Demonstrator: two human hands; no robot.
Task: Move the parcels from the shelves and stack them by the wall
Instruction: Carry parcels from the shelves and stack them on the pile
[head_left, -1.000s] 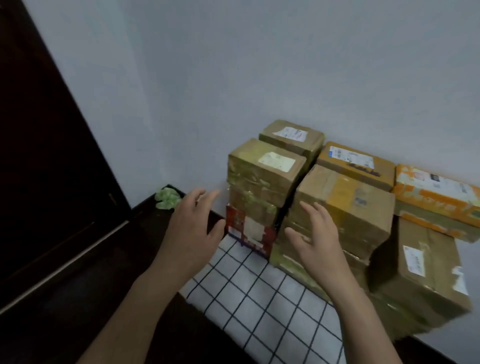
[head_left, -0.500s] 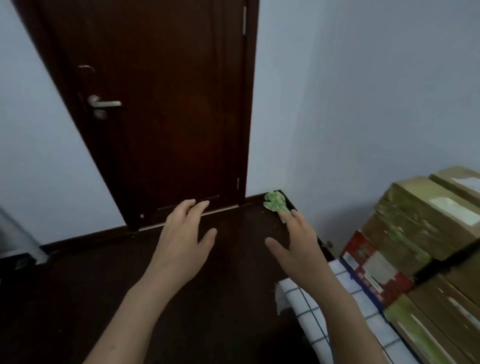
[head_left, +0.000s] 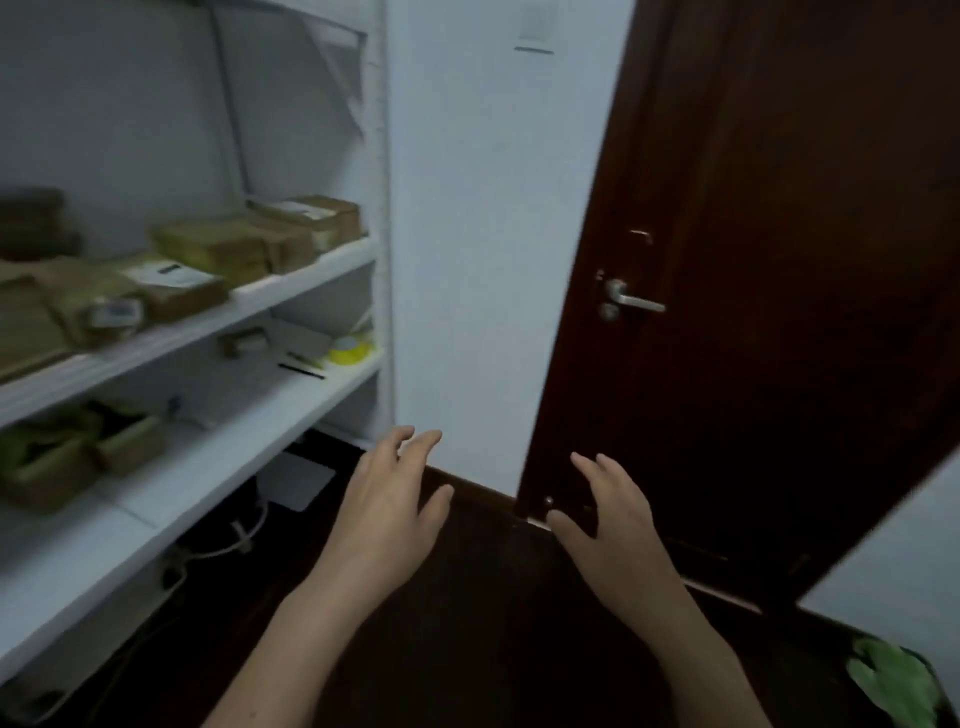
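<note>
near: left hand (head_left: 387, 512) and right hand (head_left: 610, 519) are hovering side by side, fingers spread loosely, holding nothing, seemingly readying a two-handed lift | mid: brown parcels (head_left: 223, 247) are sitting on the white shelves (head_left: 311, 275), up and left of the left hand, well apart from it | far: dark door (head_left: 779, 312) is standing past the right hand
</note>
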